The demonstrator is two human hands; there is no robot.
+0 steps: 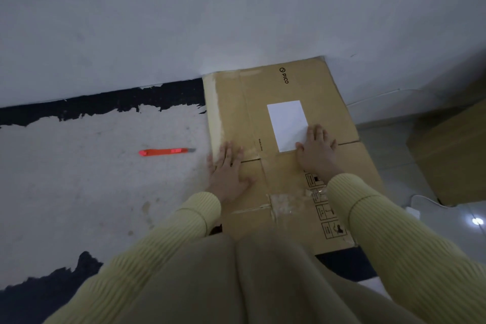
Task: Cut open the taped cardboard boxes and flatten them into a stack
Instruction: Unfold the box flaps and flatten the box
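- Flattened box (323,92): lies on the floor (92,171), far edge butted against the wall (236,8), near edge running under the person's knees.
- Handling, judged: single-sheet corrugated board, so light and stiff across the panels but hinging freely at the creases. It likely springs back up unless pressed. The surface looks dry and not slippery. The edges can crush, but nothing here is fragile.
- Where to hold: press palms down on both sides of a crease to set it; to carry, pinch the long side edges mid-length so the flaps do not swing.
- Left hand (226,168): palm down at the box's left edge, across a flap seam, fingers (227,150) straight and slightly apart, holding nothing.
- Right hand (315,150): palm down near the middle, fingers straight and spread, tips on the lower right corner of the white label (287,123).
- Look: plain brown board, black "PICO" print near the far end, a column of handling symbols (326,221) on the right, cloudy tape (285,204) remnants at a flap joint — pale strip along the left margin.
- Utility knife (167,152): red, on the floor left of the box, apart from both hands.
- Second box (452,155): far right, seemingly not yet flattened — partly out of view.
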